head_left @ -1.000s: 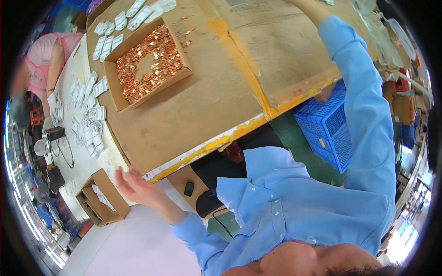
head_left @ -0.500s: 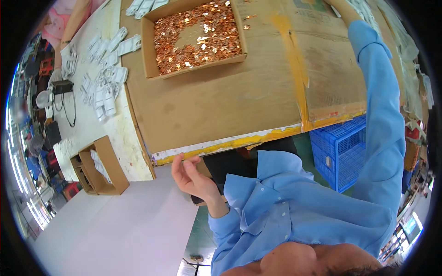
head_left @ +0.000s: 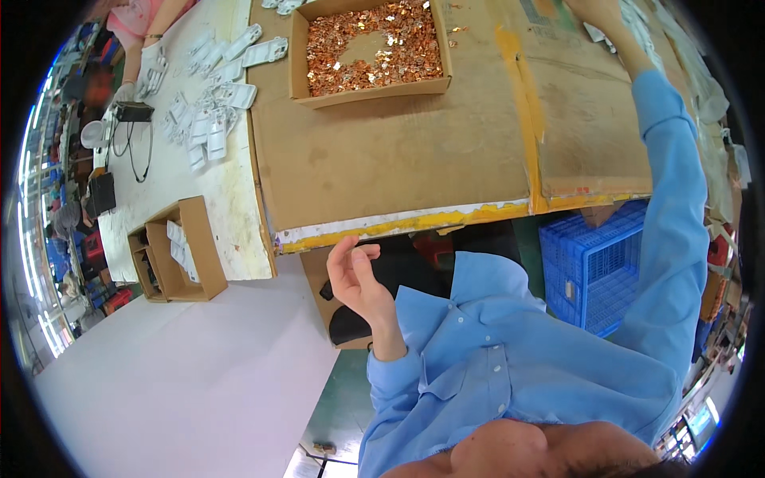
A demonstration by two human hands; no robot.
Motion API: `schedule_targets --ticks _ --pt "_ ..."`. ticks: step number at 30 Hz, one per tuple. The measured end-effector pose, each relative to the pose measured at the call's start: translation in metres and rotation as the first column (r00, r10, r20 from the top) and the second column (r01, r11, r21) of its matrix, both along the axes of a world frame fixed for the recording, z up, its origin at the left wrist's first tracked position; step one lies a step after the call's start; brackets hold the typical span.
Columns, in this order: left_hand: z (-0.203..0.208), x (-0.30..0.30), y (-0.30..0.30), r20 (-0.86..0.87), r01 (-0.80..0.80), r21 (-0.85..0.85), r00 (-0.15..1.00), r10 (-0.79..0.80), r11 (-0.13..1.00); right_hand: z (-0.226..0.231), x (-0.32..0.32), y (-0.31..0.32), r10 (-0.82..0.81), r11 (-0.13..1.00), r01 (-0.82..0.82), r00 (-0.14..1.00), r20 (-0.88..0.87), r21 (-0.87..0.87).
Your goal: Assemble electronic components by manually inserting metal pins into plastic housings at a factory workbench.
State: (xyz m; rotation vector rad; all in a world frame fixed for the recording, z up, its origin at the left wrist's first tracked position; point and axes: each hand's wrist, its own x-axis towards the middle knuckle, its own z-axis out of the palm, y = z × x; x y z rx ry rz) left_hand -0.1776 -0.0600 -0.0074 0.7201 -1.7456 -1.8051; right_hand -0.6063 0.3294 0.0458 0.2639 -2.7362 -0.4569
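The left hand (head_left: 356, 279) hangs in the air just below the front edge of the cardboard-covered table (head_left: 398, 167), at about seven o'clock from the picture's middle; its fingers are curled loosely with thumb and fingertips close to each other, and nothing is visible between them; it touches neither the table nor anything on it. The right hand (head_left: 596, 11) reaches far up to one o'clock at the top rim, its blue sleeve (head_left: 677, 215) stretched along the right side; the hand is cut off by the rim, so I cannot tell whether it is apart or clamped on anything; it lies beside some pale flat pieces (head_left: 629, 20) on the cardboard.

The open cardboard box (head_left: 301, 60) full of small copper-coloured metal parts (head_left: 374, 44) sits at twelve o'clock, well apart from both hands, its middle showing a bare patch of box floor. At ten o'clock white plastic pieces (head_left: 211, 119) lie scattered on the white table (head_left: 231, 215); another person's hand (head_left: 151, 68) rests among them near the top left. At nine o'clock a smaller divided cardboard box (head_left: 203, 255) holds a few white pieces. A blue plastic crate (head_left: 598, 271) stands under the table at three o'clock.
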Motion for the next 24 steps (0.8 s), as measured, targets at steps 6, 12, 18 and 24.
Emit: schedule_targets --ticks 6,12,18,24 --pt "0.011 0.011 0.014 -0.035 0.175 0.057 0.984 -0.173 0.983 0.042 0.073 -0.037 0.267 0.897 -0.223 0.962 0.064 -0.381" --pt "0.012 0.025 0.029 -0.094 0.367 0.179 0.930 -0.356 0.913 0.074 0.211 -0.143 0.780 0.584 -0.445 0.537 0.320 -0.679" --pt "0.012 0.031 0.039 -0.173 0.614 0.454 0.771 -0.613 0.646 0.057 0.294 -0.219 0.861 0.508 -0.397 0.245 0.445 -0.765" --pt "0.001 0.054 0.021 -0.051 0.406 0.537 0.890 -0.452 0.739 0.046 0.260 -0.253 0.818 0.575 -0.281 0.232 0.527 -0.769"
